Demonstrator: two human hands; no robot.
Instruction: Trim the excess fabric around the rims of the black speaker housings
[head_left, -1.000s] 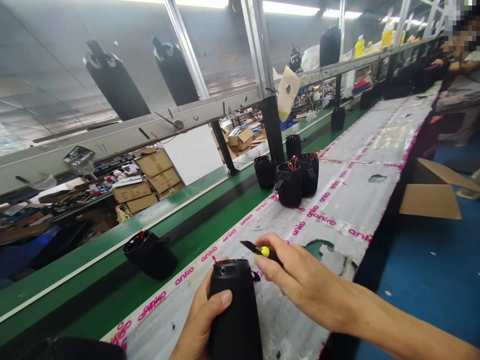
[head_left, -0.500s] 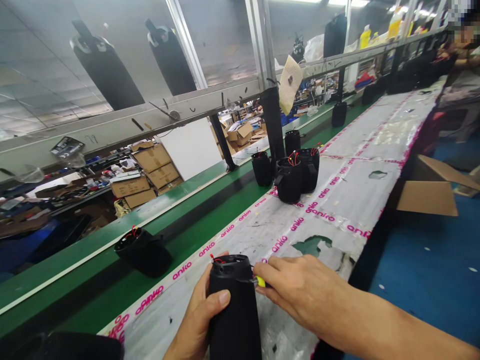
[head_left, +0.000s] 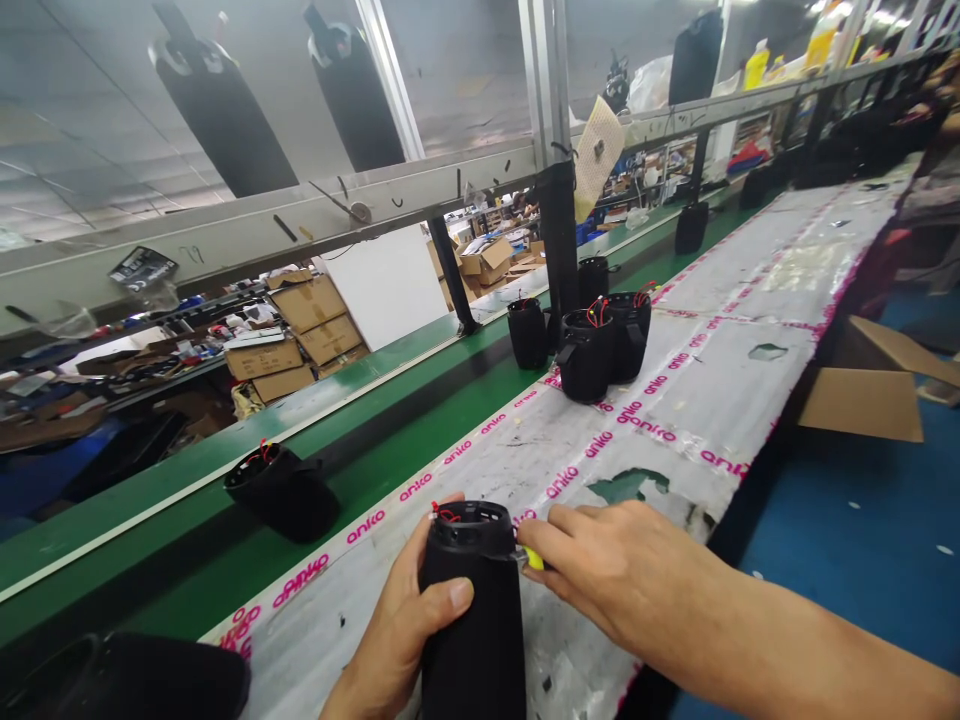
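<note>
Here the left hand (head_left: 397, 640) is wrapped round a black cylinder (head_left: 476, 640), thumb across its front, its open top upright and facing the wearer, seemingly to steady it against sideways pressure. In comes the right hand (head_left: 637, 570), fingers closed round a small yellow-handled blade (head_left: 534, 559), pressed at the collar just below the rim; a low, short grip, likely for control. Red wires (head_left: 445, 513) poke up on the rim's left, away from the blade. All this over the near part of the plastic-covered table (head_left: 495, 480); whether the base touches down, I can't tell. Two wired cylinders (head_left: 587, 365) stand together by the table's left edge, and a tilted one (head_left: 289, 495) lies on the green belt (head_left: 420, 405).
</note>
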